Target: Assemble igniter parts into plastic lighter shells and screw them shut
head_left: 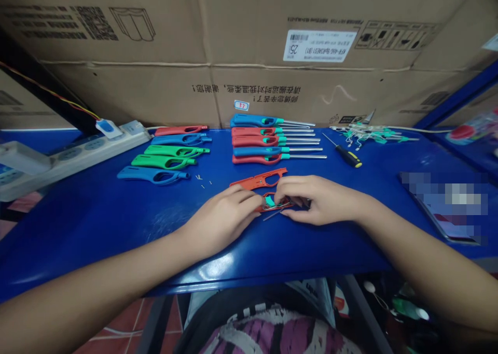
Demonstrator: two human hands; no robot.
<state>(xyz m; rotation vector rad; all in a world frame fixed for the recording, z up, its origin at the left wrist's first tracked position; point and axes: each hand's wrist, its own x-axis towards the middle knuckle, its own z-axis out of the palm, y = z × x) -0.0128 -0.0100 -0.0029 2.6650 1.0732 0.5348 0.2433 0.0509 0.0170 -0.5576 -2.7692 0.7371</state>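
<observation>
Standing here, I see brown cardboard (155, 48) rising like a wall from ten round to two o'clock, creased across its middle. Its printed Chinese lettering (246, 92) hangs upside down near twelve, and a white label (319, 45) sits at one, upside down as well. A blue bar (459, 97) slants up at two o'clock, with more cardboard behind it.

The surface (97, 224) below is glossy deep blue, catching a bright patch of light (220, 265) near its front edge, towards six. Under it, dark supports (155, 325) slope down at seven and five. Reddish floor tiles (124, 312) with pale joints show at seven; five o'clock lies in shadow.
</observation>
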